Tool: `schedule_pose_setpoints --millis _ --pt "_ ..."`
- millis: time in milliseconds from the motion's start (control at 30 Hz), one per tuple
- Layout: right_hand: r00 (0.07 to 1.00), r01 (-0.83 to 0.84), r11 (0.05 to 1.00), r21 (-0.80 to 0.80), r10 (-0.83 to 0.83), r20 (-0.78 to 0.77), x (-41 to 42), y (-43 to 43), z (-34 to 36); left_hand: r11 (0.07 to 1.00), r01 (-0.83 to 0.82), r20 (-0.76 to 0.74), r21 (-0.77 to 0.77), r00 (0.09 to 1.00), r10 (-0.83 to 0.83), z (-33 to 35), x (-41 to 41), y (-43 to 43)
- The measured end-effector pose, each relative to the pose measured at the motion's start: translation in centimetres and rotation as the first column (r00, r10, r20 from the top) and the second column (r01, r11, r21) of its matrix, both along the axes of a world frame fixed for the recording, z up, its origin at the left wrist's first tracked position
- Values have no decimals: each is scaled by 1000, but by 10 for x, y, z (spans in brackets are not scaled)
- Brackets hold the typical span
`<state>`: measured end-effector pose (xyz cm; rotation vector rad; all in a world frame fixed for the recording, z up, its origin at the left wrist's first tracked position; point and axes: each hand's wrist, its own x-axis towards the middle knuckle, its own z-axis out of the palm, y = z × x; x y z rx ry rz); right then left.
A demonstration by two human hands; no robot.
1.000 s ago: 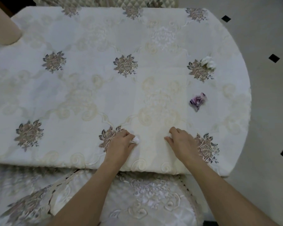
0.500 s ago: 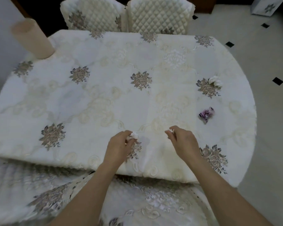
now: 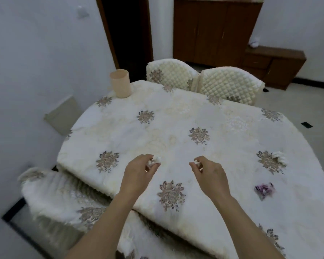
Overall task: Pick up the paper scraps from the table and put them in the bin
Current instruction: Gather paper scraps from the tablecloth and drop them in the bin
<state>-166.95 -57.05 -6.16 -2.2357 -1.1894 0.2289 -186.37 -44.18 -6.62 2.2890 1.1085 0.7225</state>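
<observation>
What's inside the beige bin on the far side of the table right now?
Of the bin only the rim and a strip of inner wall show; nothing sticks up above it. The near wall hides its bottom, so its contents cannot be seen.

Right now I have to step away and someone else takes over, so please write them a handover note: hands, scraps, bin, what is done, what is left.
Left hand: pinches a white paper scrap.
Right hand: pinches a smaller white scrap.
On the tablecloth, to the right: a crumpled white scrap and a purple scrap.
Beige bin: upright at the table's far left edge; its inside is hidden.
Done: two scraps picked up.
Left: drop both into the bin, then fetch the other two.
</observation>
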Motion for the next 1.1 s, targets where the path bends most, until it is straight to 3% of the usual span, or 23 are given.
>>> schedule_pose_setpoints --millis 233,533,733,900,1100 --pt "938 -347 937 40 347 -14 -91 68 7 931 -347 24 116 938 347 21 -122 -11" --pt "710 -703 707 74 704 15 -239 123 18 690 -703 -19 174 698 716 37 -275 -54" --pt "592 -806 586 84 804 66 -307 142 22 572 -786 10 232 590 807 31 -339 -58" --pt "538 -843 537 43 841 59 -350 167 19 556 -794 16 244 577 817 18 -373 -28" --pt "537 -843 538 12 840 77 -400 224 12 567 -796 59 214 589 806 5 -416 35"
